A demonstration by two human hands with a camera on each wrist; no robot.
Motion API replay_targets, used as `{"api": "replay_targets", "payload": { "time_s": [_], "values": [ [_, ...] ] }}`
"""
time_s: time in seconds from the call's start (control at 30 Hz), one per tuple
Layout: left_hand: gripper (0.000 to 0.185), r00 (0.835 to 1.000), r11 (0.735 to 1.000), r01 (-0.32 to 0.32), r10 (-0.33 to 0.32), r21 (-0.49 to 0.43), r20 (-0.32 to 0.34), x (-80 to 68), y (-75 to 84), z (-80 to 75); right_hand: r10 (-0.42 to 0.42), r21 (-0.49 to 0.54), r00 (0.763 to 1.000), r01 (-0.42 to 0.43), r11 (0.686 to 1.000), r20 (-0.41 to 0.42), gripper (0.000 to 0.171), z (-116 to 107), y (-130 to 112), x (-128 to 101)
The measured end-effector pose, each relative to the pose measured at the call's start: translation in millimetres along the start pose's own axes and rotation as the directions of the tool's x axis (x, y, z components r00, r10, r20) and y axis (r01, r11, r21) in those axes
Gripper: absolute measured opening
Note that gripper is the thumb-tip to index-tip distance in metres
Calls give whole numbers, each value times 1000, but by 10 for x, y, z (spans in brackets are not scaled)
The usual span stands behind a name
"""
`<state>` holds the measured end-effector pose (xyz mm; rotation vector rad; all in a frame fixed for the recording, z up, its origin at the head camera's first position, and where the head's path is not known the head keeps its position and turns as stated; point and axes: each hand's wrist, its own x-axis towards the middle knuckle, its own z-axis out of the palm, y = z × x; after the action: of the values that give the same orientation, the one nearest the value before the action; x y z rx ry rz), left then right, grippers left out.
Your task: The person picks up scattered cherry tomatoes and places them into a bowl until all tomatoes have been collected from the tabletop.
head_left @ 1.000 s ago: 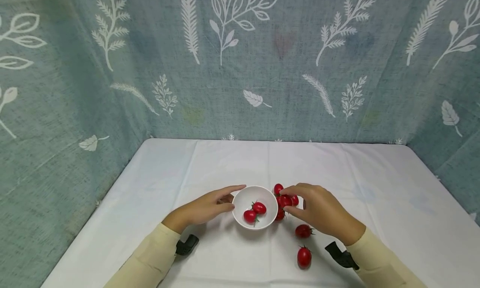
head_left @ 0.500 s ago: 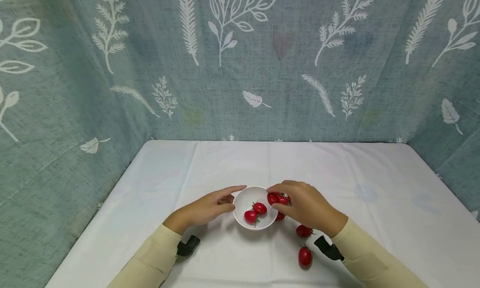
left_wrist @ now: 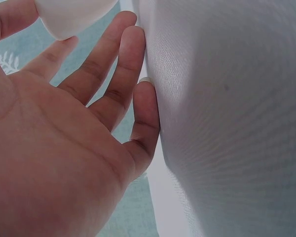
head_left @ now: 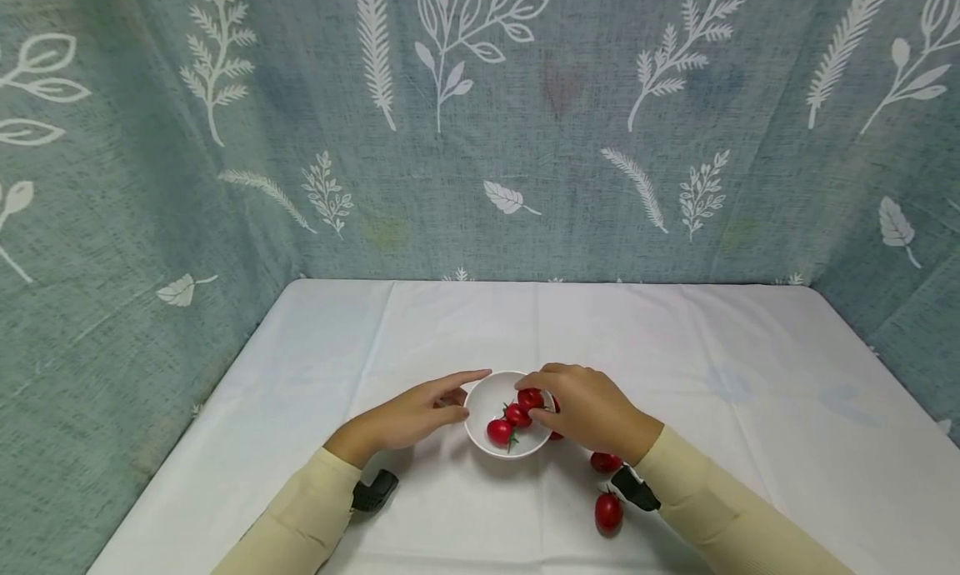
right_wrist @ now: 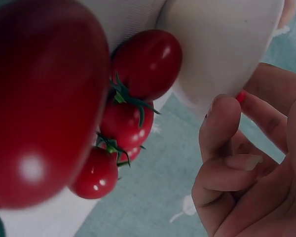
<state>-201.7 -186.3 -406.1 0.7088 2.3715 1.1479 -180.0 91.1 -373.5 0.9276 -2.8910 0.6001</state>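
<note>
"On your left, your left hand (head_left: 408, 412) spreads wide, thumb and forefinger touching the smooth white round bowl (head_left: 483, 402)."

"And inside that, you have two glossy red oval tomatoes (head_left: 500, 432) with green stems. Does your right hand (head_left: 592, 412) hold anything?"

"Yes, you pinch a third shiny red tomato (head_left: 531, 398) between thumb and fingers, over the bowl's right side. Whether it touches the others, I cannot tell."

"Farther right, under your wrist, two loose red tomatoes (head_left: 608, 514) lie on the white cloth-covered table (head_left: 420, 333). Your right wrist view shows a stemmed red cluster (right_wrist: 147, 64) just beside the bowl."
</note>
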Motion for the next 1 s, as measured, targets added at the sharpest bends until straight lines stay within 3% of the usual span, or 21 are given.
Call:
{"api": "replay_targets", "payload": {
  "time_s": [0.57, 1.0],
  "values": [
    [56, 1000, 1000, 21, -21, -4, -5, 7, -21, -4, -16, -16, 998, 17, 1000, 62, 35, 118, -30, 80],
    [56, 1000, 1000, 23, -23, 1, 4, 0, -15, -10, 62, 75, 989, -72, 995, 135, 31, 158, -26, 152]
  ]
}}
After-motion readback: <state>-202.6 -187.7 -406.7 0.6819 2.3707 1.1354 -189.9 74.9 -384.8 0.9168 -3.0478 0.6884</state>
